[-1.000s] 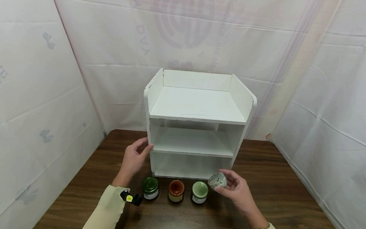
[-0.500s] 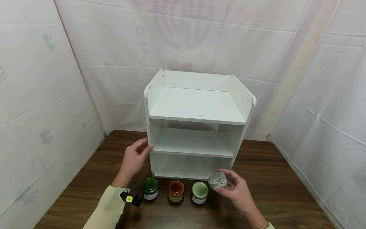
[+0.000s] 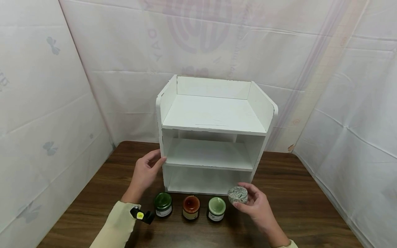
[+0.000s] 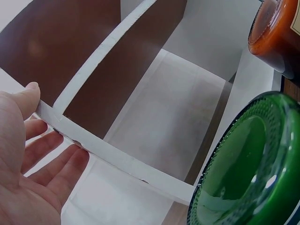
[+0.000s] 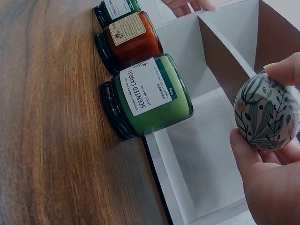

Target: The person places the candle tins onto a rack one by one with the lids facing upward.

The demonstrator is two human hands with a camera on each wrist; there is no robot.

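Observation:
My left hand (image 3: 144,175) grips the left side panel of a white shelf unit (image 3: 214,112), its thumb on the front edge and its fingers along the outer face. In my right hand (image 3: 256,207) is a small round tin (image 5: 265,110) with a leaf print, held between thumb and fingers before the unit's lower right corner. Three glass candle jars stand in a row along the unit's front, dark lids down: a dark green jar (image 3: 163,204), an amber jar (image 3: 191,207) and a light green jar (image 5: 157,93). The light green one is nearest the tin.
The unit has a walled top and two open compartments (image 3: 211,153) below, and stands on a dark wood table (image 3: 288,193). White printed cloth (image 3: 130,44) hangs behind and at both sides. A black strap device (image 3: 142,215) sits on the left wrist.
The tin has shifted slightly right and turned a little in my right hand's fingers. My left hand, the jars and the shelf unit stay where they were.

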